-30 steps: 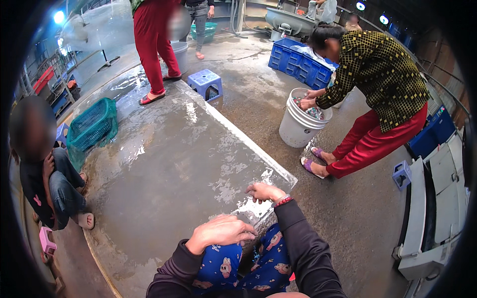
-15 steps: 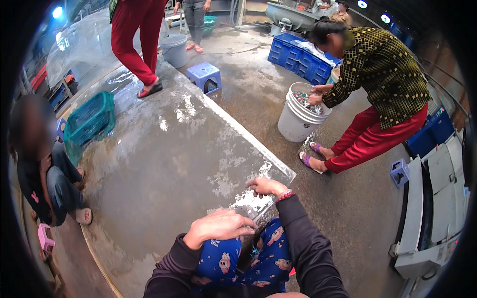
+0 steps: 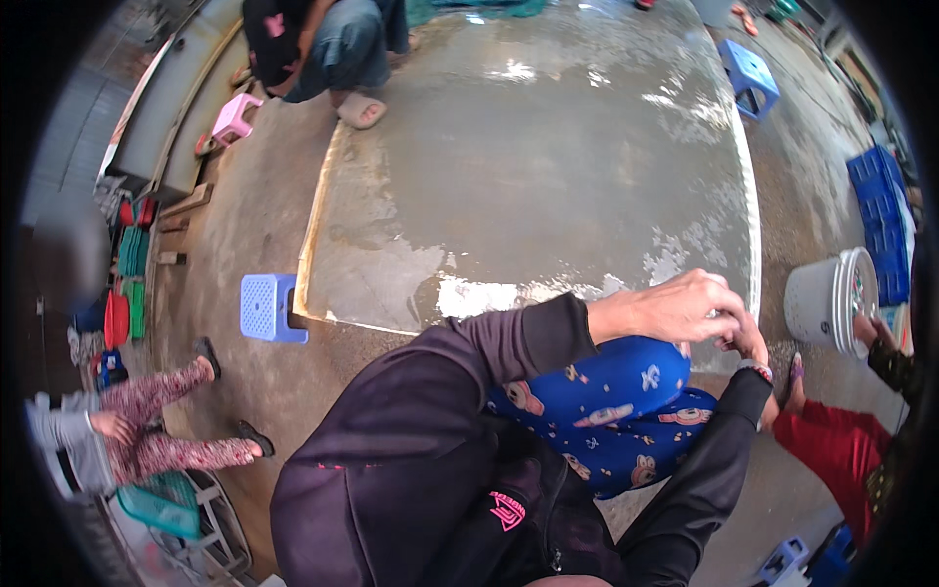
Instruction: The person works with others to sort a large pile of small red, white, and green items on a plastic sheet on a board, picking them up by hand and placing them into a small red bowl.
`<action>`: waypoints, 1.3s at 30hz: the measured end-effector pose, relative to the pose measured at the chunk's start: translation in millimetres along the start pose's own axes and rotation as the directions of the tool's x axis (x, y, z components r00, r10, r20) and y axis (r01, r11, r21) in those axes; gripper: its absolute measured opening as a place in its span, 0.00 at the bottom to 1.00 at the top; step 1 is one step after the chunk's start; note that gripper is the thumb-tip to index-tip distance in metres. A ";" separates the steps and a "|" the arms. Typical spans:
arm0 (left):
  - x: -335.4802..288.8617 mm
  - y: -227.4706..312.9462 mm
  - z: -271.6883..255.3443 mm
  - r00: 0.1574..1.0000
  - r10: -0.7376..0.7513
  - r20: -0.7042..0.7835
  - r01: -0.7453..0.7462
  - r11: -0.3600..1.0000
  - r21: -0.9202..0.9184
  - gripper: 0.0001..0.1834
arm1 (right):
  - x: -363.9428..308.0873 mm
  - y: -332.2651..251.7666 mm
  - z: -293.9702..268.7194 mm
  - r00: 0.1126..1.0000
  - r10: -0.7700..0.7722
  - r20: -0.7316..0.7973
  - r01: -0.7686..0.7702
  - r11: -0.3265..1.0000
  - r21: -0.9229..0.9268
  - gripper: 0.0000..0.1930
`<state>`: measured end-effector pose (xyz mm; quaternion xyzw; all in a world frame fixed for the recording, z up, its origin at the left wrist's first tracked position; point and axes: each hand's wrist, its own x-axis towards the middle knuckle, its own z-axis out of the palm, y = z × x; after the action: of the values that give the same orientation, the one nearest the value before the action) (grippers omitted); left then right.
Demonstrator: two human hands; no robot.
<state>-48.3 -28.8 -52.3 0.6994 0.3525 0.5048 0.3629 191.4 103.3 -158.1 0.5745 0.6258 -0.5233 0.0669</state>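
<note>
My left hand (image 3: pixel 670 308) reaches across to the right over my knees, its fingers bent and closed. My right hand (image 3: pixel 749 342) meets it there, with a beaded bracelet at the wrist and the fingers curled close to those of the left. What lies between the fingertips, if anything, is hidden or too small to make out. Below the hands are my blue patterned trousers (image 3: pixel 611 391). A wet grey slab (image 3: pixel 509 186) with a pale raised edge spreads out just beyond the hands.
A blue stool (image 3: pixel 266 308) stands by the slab's left corner, another blue stool (image 3: pixel 748 78) at its far right. Someone crouches at the far left beside a pink stool (image 3: pixel 235 119). At right, a person reaches into a white bucket (image 3: pixel 817 301); another person sits at lower left.
The view has swung, bringing the left side in. My hands, apart with fingers loose over the slab's corner before, are now together with fingers bent.
</note>
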 end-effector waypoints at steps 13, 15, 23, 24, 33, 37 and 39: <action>-164.4 -50.9 -90.9 0.613 -0.761 0.212 0.766 0.506 -0.397 0.24 | 1.6 -10.7 -22.6 0.936 -0.346 -0.063 0.343 0.938 -0.054 0.20; -143.6 -35.9 -99.2 0.810 -0.572 0.131 0.554 0.672 -0.491 0.25 | -42.2 -3.5 -5.4 0.908 -0.390 -0.154 0.405 0.910 0.083 0.21; -30.3 25.9 -48.7 0.948 0.196 0.250 0.006 0.776 -0.631 0.16 | -78.2 107.4 42.5 0.998 -0.047 0.031 -0.010 0.393 0.920 0.27; -34.9 45.9 -44.6 0.928 0.260 0.266 -0.101 0.863 -0.494 0.16 | -73.1 105.5 50.3 0.999 -0.028 0.034 -0.018 0.435 0.900 0.27; -37.0 51.5 -43.6 0.896 0.051 0.441 -0.081 0.995 0.050 0.13 | -89.9 86.6 19.8 0.968 0.006 -0.252 0.133 0.837 0.530 0.27; -44.9 55.2 -59.7 0.902 0.053 0.429 -0.056 0.998 -0.005 0.11 | -83.8 65.6 11.8 0.962 -0.052 -0.267 0.145 0.929 0.342 0.27; -45.9 55.1 -62.5 0.898 0.058 0.437 -0.055 0.998 -0.021 0.12 | -82.7 60.7 10.5 0.962 -0.065 -0.266 0.143 0.947 0.287 0.26</action>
<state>-112.6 -85.6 -11.3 0.8033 0.2397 0.3467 0.4207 261.1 29.4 -141.2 0.6057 0.5710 -0.5386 -0.1304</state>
